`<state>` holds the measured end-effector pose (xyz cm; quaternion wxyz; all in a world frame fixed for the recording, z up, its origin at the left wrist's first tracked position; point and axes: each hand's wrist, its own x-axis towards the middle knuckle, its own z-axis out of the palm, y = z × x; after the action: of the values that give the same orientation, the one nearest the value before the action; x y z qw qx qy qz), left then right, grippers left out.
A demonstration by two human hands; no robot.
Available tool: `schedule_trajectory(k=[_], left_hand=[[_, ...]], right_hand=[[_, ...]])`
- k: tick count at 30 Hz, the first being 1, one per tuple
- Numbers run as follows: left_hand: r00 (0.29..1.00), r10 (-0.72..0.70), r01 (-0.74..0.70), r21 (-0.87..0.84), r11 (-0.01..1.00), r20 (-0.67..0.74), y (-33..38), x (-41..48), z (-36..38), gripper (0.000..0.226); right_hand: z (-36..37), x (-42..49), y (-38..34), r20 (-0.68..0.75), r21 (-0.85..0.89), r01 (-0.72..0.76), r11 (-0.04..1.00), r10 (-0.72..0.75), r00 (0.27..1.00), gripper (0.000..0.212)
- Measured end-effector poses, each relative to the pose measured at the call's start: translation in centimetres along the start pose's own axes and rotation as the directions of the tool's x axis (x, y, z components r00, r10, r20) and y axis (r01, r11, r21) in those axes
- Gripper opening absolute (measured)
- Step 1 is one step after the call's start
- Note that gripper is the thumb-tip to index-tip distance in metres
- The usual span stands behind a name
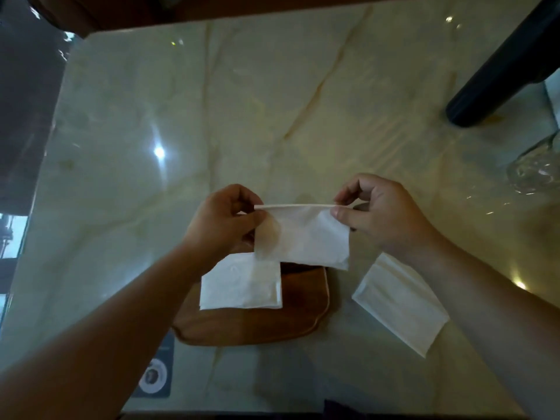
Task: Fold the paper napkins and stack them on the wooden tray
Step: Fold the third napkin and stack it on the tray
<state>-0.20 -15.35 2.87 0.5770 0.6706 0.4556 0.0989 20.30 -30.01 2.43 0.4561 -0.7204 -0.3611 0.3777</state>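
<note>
While both hands pinch napkin (303,234), sticker (154,375) print unreadable.

Dark card (157,371) at the table's near edge, round emblem and print too blurred to read

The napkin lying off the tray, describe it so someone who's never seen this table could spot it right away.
Start at the wooden tray near the marble table's front edge. Just right of it, flat on the bare marble, lies a white folded napkin. Unlike the napkin on the tray and the one held up by both hands, it sits askew under the right forearm.
</note>
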Motion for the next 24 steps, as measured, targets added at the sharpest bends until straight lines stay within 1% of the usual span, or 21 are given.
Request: schedule_trajectory(k=[7, 9, 13, 15, 18, 22, 23, 24], left_hand=[[0.998, -0.022, 0.028, 0.092, 0.995, -0.063, -3.1, -3.3, -4.9, 0.028], [0.996, -0.052, 0.06, 0.108, 0.992, -0.073, -4.4, -4.0, -5.9, 0.025], [0.992, -0.103, 0.111, 0.137, 0.984, -0.069, -6.4, -4.8, -6.5, 0.018], [0.989, -0.131, 0.139, 0.134, 0.981, -0.063, -7.4, -5.0, -6.7, 0.014], [0.986, -0.159, 0.165, 0.128, 0.978, -0.057, -8.5, -5.1, -6.6, 0.017], [0.993, -0.106, 0.117, 0.252, 0.961, -0.055, -9.1, -5.1, -6.6, 0.021], [0.994, -0.095, 0.108, 0.3, 0.948, -0.057, -9.1, -5.1, -6.6, 0.02], [0.996, -0.068, 0.084, 0.391, 0.917, -0.054, -9.1, -5.1, -6.7, 0.018]], right_hand=[[6.6, -1.8, -0.2, 0.081, -0.034, -0.033, 0.999, 0.036, 0.996, 0.013], [8.3, -1.9, -0.3, 0.098, -0.046, -0.023, 0.999, 0.028, 0.995, 0.013], [10.2, -2.0, 0.5, 0.093, -0.064, -0.086, 0.994, 0.092, 0.991, 0.018], [11.0, -2.0, 0.8, 0.085, -0.105, -0.103, 0.989, 0.112, 0.99, 0.018], [11.8, -2.2, 1.1, 0.075, -0.184, -0.118, 0.976, 0.133, 0.988, 0.015], [12.4, -2.5, 0.9, 0.065, -0.332, -0.079, 0.94, 0.106, 0.992, 0.013], [12.5, -2.5, 0.8, 0.069, -0.381, -0.048, 0.923, 0.08, 0.994, 0.013], [12.7, -2.6, 0.7, 0.075, -0.429, -0.011, 0.903, 0.048, 0.996, 0.013]])
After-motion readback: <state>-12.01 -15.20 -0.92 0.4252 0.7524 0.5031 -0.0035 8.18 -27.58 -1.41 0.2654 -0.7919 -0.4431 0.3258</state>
